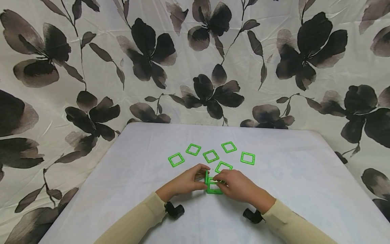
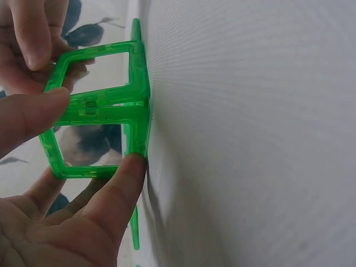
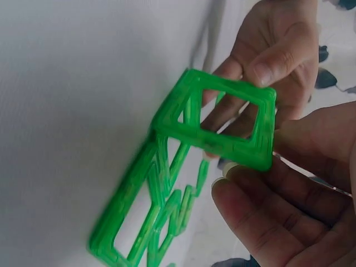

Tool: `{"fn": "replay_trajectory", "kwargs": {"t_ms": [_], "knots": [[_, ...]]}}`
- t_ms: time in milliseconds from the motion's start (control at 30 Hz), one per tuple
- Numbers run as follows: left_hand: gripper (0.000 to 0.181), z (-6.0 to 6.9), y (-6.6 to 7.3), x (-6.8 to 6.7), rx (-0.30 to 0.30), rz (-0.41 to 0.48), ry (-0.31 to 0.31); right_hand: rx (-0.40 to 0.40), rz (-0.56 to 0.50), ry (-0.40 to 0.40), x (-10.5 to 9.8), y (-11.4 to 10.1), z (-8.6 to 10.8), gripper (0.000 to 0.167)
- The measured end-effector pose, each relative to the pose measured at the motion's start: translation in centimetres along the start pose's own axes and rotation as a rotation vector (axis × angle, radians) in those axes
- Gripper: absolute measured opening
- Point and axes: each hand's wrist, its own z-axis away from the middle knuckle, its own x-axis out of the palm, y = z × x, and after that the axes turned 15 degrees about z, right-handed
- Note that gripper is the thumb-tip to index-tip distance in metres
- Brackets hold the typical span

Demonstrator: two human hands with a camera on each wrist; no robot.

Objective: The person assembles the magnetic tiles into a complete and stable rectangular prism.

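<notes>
Green square frames stand joined at right angles on the white table, one flat and others upright. At their left side, my left hand grips the upright part; in the left wrist view its fingers and thumb lie on two upright frames. From the right, my right hand pinches an upright frame, whose corner lies between thumb and fingers in the right wrist view. That frame rises from the joined pieces, and its far side is partly hidden by the fingers in the head view.
Several loose green square frames lie flat beyond the hands, among them one close behind the right hand and others farther left and right. The table's far edge meets a flowered cloth.
</notes>
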Motion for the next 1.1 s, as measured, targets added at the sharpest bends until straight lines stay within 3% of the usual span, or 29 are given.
{"fn": "replay_trajectory", "kwargs": {"t_ms": [267, 467, 1100], "knots": [[0.061, 0.0, 0.1, 0.0, -0.003, 0.002, 0.007, 0.033, -0.049, 0.054, 0.3, 1.3, 0.1, 0.017], [0.061, 0.1, 0.2, 0.0, -0.007, 0.02, 0.003, 0.07, -0.054, 0.05, 0.7, 2.1, -0.1, 0.017], [0.061, 0.1, 0.1, 0.1, -0.014, 0.032, 0.0, 0.235, -0.045, -0.111, 1.1, 3.6, -1.7, 0.019]]}}
